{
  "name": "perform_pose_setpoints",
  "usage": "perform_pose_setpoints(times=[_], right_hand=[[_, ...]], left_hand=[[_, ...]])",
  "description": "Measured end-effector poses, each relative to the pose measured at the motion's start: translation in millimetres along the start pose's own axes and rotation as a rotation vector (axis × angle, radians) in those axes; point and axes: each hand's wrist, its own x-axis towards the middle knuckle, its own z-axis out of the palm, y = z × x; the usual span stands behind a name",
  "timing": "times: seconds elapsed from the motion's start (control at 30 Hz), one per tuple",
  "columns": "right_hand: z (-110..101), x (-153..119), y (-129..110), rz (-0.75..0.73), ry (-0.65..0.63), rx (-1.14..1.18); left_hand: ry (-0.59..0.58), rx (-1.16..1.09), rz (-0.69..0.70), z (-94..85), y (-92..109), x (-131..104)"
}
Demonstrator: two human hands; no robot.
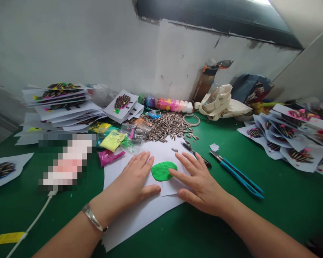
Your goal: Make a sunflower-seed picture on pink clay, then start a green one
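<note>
A flattened oval of bright green modelling clay lies on a stack of white paper. My left hand rests on the paper at the clay's left, fingers stretched out and thumb apart, holding nothing. From the right, my right hand reaches in with its fingers spread; its index fingertip touches the clay's right edge. Beyond the clay is a single striped sunflower seed. Black tweezers lie just past the right fingers, partly hidden by them.
A heap of sunflower seeds sits behind the paper, beside bagged coloured clay. A blue utility knife lies right. Stacked seed pictures stand left, more right. A bottle and cloth bag are near the wall.
</note>
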Motion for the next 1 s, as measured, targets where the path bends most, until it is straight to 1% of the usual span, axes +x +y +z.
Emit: perform_pose_setpoints(times=[0.1,0.27,0.47,0.63,0.8,1.0], right_hand=[[-1.1,0.3,0.0,-0.021,-0.03,0.001],[-0.6,1.4,-1.8,-0.03,0.027,0.02],[0.4,2.0,-1.9,-0.033,0.02,0.07],[0.5,0.0,3.3,0.021,0.089,0.047],[-0.1,1.9,6.2,0.041,0.049,0.068],[-1.7,2.2,9.2,0.061,0.089,0.082]], left_hand=[[0.007,-0.004,-0.003,0.0,0.2,-0.6],[0.023,-0.024,0.001,0.1,-0.1,0.0],[0.017,-0.022,-0.003,-0.1,0.5,1.1],[0.019,-0.009,0.007,2.1,-1.3,0.7],[0.031,0.001,0.011,3.6,-2.4,0.2],[0.025,0.007,0.014,3.0,-2.0,0.4]])
